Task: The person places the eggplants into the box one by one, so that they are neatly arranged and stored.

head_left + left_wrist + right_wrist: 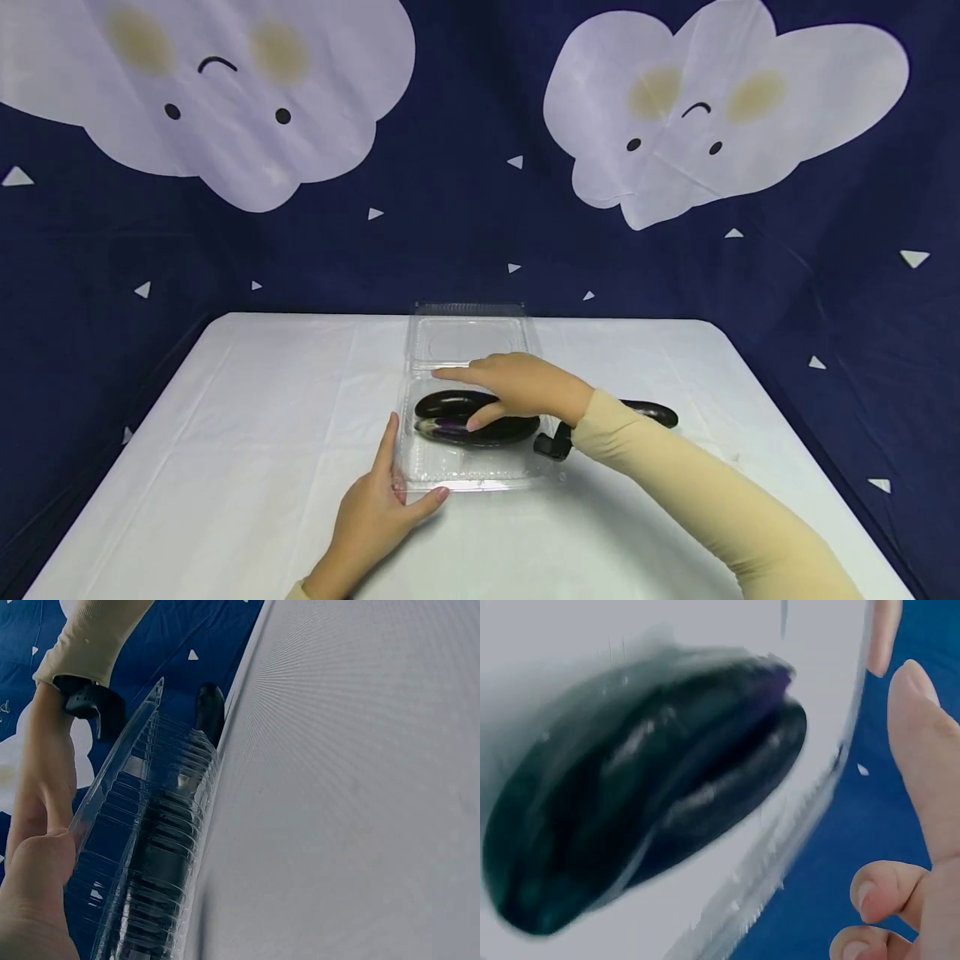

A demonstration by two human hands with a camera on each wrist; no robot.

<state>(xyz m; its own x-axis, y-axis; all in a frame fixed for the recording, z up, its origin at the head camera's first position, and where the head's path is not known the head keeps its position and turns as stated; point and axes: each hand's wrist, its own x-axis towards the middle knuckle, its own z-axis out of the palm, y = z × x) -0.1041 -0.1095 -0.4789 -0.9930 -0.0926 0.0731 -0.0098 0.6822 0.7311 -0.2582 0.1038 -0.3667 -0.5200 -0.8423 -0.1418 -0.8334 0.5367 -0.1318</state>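
Observation:
Two dark purple eggplants lie side by side in a clear plastic clamshell container, the front eggplant [495, 431] showing its pale stem end and the rear eggplant [450, 403] partly behind my right hand. The container [480, 475] has its lid [471, 337] folded back, away from me. At the front left corner my left hand [375, 507] holds the container, thumb by the front rim and fingers along the left wall. My right hand [521, 385] hovers over the eggplants with fingers extended; in the right wrist view its thumb [922, 742] stands apart from them.
Another eggplant [652, 412] lies on the white-covered table [247, 467] right of the container, partly hidden by the right sleeve [675, 483]. A black wrist device [553, 442] sits at the right wrist. Behind the table hangs a dark blue cloth [465, 242] with clouds.

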